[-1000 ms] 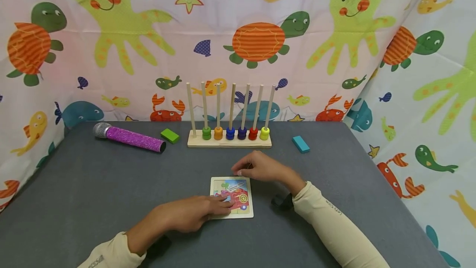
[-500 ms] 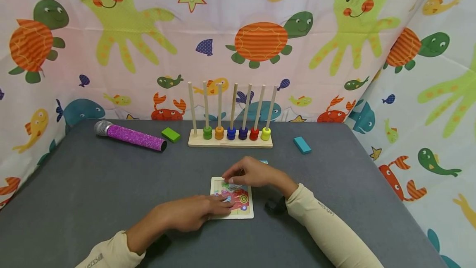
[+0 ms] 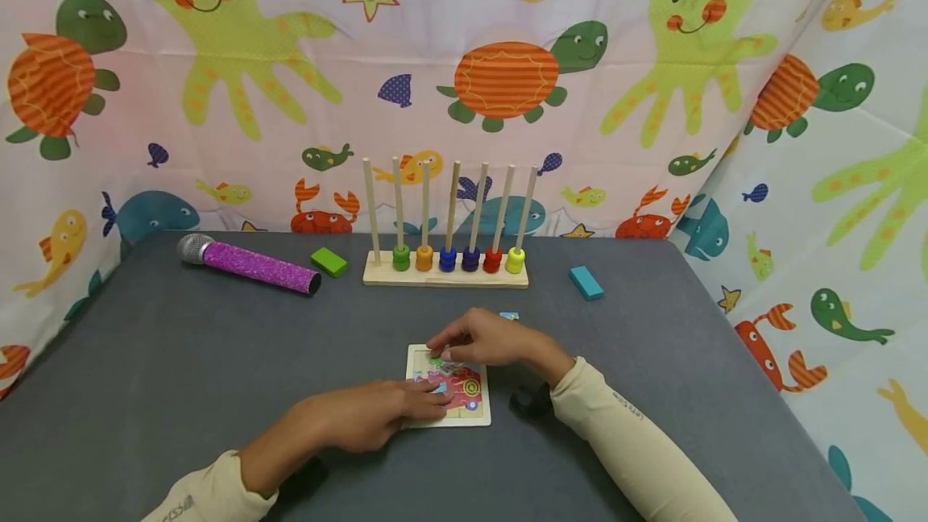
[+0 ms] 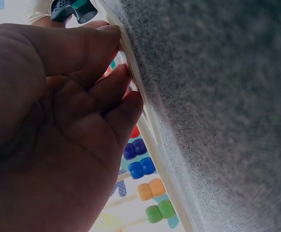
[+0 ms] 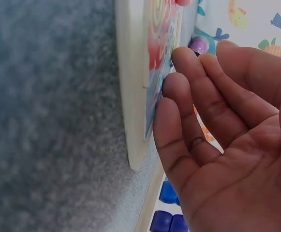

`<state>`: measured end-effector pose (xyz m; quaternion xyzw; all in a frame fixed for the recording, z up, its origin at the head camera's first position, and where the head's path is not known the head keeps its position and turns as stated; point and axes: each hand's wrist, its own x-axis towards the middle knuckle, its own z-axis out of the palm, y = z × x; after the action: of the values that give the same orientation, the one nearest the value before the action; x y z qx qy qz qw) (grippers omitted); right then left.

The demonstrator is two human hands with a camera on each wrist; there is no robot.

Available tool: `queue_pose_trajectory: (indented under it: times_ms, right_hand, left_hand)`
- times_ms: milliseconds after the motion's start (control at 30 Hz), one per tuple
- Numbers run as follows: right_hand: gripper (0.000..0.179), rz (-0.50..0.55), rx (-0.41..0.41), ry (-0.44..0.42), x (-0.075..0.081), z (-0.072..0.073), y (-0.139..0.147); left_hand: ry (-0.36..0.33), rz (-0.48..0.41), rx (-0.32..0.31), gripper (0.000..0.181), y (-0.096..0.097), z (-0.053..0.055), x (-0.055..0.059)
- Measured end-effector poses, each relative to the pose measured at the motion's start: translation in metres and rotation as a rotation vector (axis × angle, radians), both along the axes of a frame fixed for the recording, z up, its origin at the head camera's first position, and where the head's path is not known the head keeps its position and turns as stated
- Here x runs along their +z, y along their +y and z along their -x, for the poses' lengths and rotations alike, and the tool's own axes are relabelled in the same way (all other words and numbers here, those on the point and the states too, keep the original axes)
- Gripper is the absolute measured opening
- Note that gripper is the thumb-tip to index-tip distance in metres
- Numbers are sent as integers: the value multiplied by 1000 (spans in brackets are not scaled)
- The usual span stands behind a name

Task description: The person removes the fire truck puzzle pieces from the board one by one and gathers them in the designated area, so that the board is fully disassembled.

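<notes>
A small square jigsaw puzzle [image 3: 464, 408] in a pale wooden frame lies on the table, its picture mostly red with a yellow wheel. My left hand [image 3: 377, 416] rests on its left side, fingers extended over the red pieces. Over the puzzle's upper part is my right hand [image 3: 482, 338], covering some of the picture. In the right wrist view, the fingertips [image 5: 167, 116] touch the blue area near the frame's edge while the thumb stays apart. Beyond that hand lies a loose puzzle piece [image 3: 510, 316], partly hidden.
Behind stands a wooden peg counter [image 3: 445, 280] with coloured beads on most of its upright rods. To its left lie a green block [image 3: 329, 262] and a glittery purple microphone [image 3: 250, 262]; a blue block [image 3: 586, 283] is at right. A patterned curtain [image 3: 428, 22] hangs behind the table.
My right hand has moved left and toward me, from the puzzle's top right corner onto its upper part. The loose piece behind it has come into view. My left hand has stayed put.
</notes>
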<state>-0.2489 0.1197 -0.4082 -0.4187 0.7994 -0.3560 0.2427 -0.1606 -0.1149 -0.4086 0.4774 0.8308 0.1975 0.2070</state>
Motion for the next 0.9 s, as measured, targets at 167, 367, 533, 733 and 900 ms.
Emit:
queue_pose_trajectory:
  times_ms: [167, 367, 533, 733, 900]
  right_hand:
    - [29, -15, 9, -28, -1, 1, -1]
    - [30, -20, 18, -15, -4, 0, -2]
    - [28, 12, 14, 8, -7, -4, -5]
    - [24, 15, 13, 55, -7, -6, -7]
    - [21, 23, 37, 107, -8, -4, -9]
  left_hand:
    - [1, 0, -6, 42, 1, -1, 0]
    - [2, -4, -4, 42, 0, -1, -2]
    - [7, -12, -4, 43, -1, -2, -3]
    - [3, -16, -14, 44, -1, 1, -3]
    - [6, -22, -22, 43, 1, 2, -2]
